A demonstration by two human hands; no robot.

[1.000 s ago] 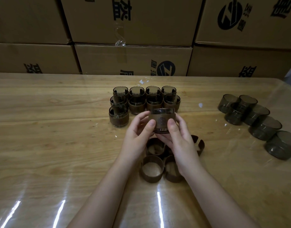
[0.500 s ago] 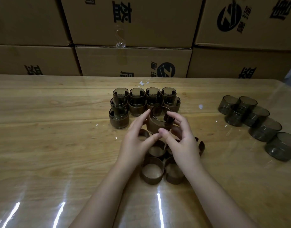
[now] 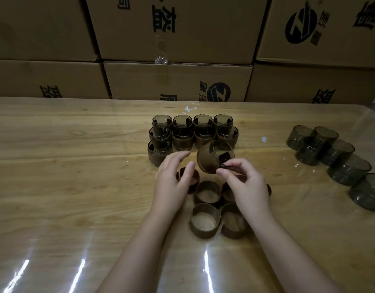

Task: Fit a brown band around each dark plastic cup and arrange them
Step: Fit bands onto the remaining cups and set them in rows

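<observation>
A dark plastic cup with a brown band (image 3: 212,158) is tilted in the air, its mouth turned up and to the right. My right hand (image 3: 244,182) pinches its rim between thumb and fingers. My left hand (image 3: 173,178) hovers just left of the cup, fingers relaxed and apart from it. Behind them, several banded cups (image 3: 193,132) stand in rows on the table. Several loose brown bands (image 3: 205,220) lie under and in front of my hands.
Several bare dark cups (image 3: 330,153) lie in a loose line at the right of the wooden table (image 3: 66,187). Stacked cardboard boxes (image 3: 178,81) form a wall along the table's far edge.
The banded cup has tilted and moved slightly right and away. My left hand has let go of it; only my right hand holds it now.
</observation>
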